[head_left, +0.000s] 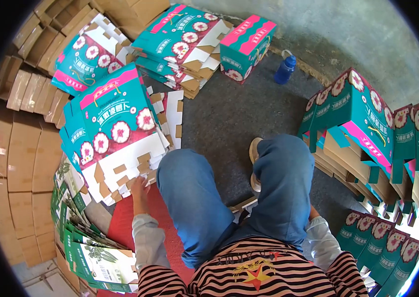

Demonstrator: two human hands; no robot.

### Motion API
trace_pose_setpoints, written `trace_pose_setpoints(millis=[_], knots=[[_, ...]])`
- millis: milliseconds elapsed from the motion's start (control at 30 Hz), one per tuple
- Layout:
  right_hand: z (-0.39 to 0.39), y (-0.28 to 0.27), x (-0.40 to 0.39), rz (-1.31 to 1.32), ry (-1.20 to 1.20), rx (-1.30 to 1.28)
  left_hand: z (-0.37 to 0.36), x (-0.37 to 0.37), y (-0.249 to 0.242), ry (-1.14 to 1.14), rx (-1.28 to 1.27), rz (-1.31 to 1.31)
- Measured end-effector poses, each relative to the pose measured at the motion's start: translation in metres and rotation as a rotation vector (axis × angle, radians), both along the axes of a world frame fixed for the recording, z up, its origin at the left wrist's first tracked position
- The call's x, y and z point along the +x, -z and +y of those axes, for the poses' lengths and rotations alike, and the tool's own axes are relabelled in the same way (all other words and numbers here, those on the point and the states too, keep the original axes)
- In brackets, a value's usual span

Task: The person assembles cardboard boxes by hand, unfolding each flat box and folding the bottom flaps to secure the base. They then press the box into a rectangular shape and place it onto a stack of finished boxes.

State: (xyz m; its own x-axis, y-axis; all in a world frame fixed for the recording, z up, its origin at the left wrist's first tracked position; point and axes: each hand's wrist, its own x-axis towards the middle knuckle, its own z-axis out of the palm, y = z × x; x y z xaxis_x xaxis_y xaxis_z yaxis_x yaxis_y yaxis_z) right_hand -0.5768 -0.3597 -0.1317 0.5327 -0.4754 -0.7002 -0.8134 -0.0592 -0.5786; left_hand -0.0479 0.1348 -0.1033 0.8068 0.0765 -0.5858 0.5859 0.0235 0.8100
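Clearly, the left grip (140, 189) sits at the near edge of a stack of flattened teal gift cartons (108, 111), its fingers slightly curled beside the white and brown flaps; whether they pinch a flap or only rest there, I cannot tell. The right grip (313, 213) is mostly hidden behind the right knee, so its state cannot be told either. The stack lies to the left of the seated person's blue trousers (187, 193), its top carton printed with a pink band and round white fruit pictures, a cord handle on its face.

Just beside the left forearm, a red mat (123, 220) covers part of the dark floor (214, 119). Left of it, green-and-white printed cardboard sleeves (103, 260) lie fanned in an overlapping pile. Beyond the near stack are two more groups of matching teal cartons, one leaning at the left and one piled farther forward. Next to the farther pile stands an assembled teal-and-pink box (247, 49), with a blue water bottle (285, 72) near it, by the concrete wall (328, 39). Brown cardboard boxes (21, 153) rise along the left; more teal cartons (353, 109) stand on the right.
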Motion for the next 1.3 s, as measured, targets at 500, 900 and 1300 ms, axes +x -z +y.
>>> trace_pose_setpoints(millis=[500, 900, 1300], knots=[[0.007, -0.062, -0.005, 0.083, 0.059, -0.089, 0.002, 0.063, 0.013, -0.404, -0.408, 0.181], [-0.016, -0.050, -0.017, -0.192, 0.201, -0.218, -0.034, 0.102, -0.085, -0.046, -0.562, -0.026], [0.016, -0.357, 0.251, -1.028, -0.081, -0.520, -0.217, 0.075, -0.316, 0.266, -0.945, -0.253]])
